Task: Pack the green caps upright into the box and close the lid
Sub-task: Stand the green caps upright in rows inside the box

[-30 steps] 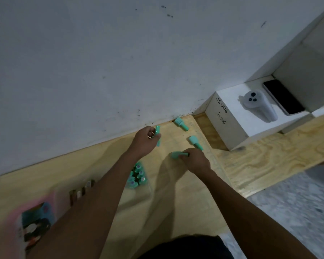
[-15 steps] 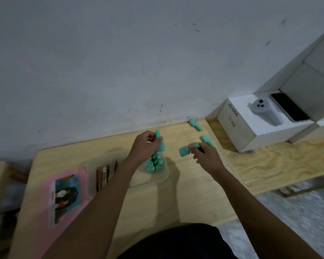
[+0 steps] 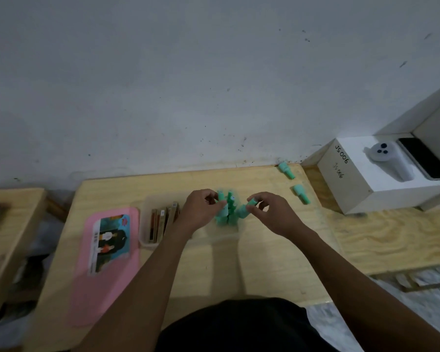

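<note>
Head view, one frame, with some motion blur at the centre.

The clear plastic box point(image 3: 148, 241) sits on the wooden table point(image 3: 239, 270) with its lid off. The pink lid point(image 3: 81, 288) lies flat on the table just beside the box's left side and bears a printed picture label point(image 3: 111, 243). The left part of the box holds a row of slim brown and dark items point(image 3: 163, 219) standing on edge; what they are cannot be told. The right part holds a cluster of green caps point(image 3: 231, 217) standing close together, too blurred to count.

The left hand point(image 3: 201, 212) is over the box with its fingers curled, pinching a first held cap point(image 3: 222, 208) at the cluster's left edge. This cap stands roughly upright. The right hand point(image 3: 272, 215) pinches a second held cap point(image 3: 242, 211) between thumb and forefinger. That cap is tilted against the cluster's right edge. Whether either held cap touches the box floor cannot be told.

Two more caps lie on their sides at the table's far right corner, well apart from the box. The far loose cap point(image 3: 286, 170) is close to the wall point(image 3: 214, 85), and the near loose cap point(image 3: 301, 194) lies just in front of it.

To the right, on a lower plywood surface point(image 3: 391, 240), stands a white carton point(image 3: 346, 184) marked "JS006". A white handheld controller point(image 3: 389, 160) and a dark phone point(image 3: 427, 160) rest on top of it.
</note>
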Motion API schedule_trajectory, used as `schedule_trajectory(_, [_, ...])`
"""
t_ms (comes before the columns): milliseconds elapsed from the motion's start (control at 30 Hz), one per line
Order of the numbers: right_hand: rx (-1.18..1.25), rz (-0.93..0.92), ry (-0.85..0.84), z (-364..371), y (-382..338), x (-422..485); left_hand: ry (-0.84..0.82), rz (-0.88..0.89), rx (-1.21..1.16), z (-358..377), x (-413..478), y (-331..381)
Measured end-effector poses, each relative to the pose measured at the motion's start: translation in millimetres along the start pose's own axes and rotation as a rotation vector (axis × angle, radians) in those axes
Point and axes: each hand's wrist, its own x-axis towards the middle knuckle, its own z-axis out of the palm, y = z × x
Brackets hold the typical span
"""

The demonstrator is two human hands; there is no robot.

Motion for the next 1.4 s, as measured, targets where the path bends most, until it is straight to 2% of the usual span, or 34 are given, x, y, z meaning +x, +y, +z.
schedule_trajectory(200, [-0.287,-0.033,-0.119,11.0,-5.6,1.9,0.001,-0.037,0.087,10.7,-5.3,-13.0])
schedule_trajectory(433, [-0.527,-0.099,-0.171,27.6,-6.3,6.7,-0.023,-0.093,0.118,23.2,-9.9,-20.4])
schedule_trajectory(767, [-0.668,-0.061,-0.103,47.0,-8.6,5.5,0.0,-0.102,0.185,39.6,-11.0,-30.3])
schedule_trajectory(967, [-0.616,0.029,-0.094,52.6,-7.9,6.3,0.017,-0.092,0.189,43.5,-11.4,-32.8])
schedule_trajectory(1400, [-0.442,0.073,-0.081,52.9,0.5,-0.9,0.017,-0.078,0.154,49.6,-13.6,-37.1])
